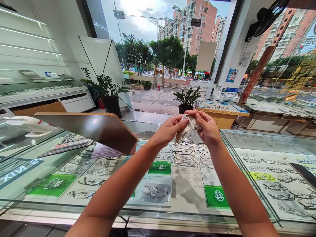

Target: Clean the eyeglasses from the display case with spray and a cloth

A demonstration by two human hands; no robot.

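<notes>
**Both hands pinch a cloth above a glass counter**

Head view: left hand point(170, 129) and right hand point(207, 126) are raised together, each pinching a small pale cloth point(187, 126) bunched between the fingertips, well above the display counter point(187, 184). Something thin may be wrapped inside the cloth; cannot tell. Risk, as I judge it: the grip is fingertip-only, so the cloth or whatever it hides could slip and drop onto the glass top; hard rubbing could bend a thin part.

Surface: glass-topped case, rows of eyeglass frames point(182, 156) and green signs point(216, 196) beneath. A tilted brown mirror point(98, 130) stands at left. Room: shop with potted plants point(187, 98), white shelves point(27, 39), glass front facing the street.
</notes>
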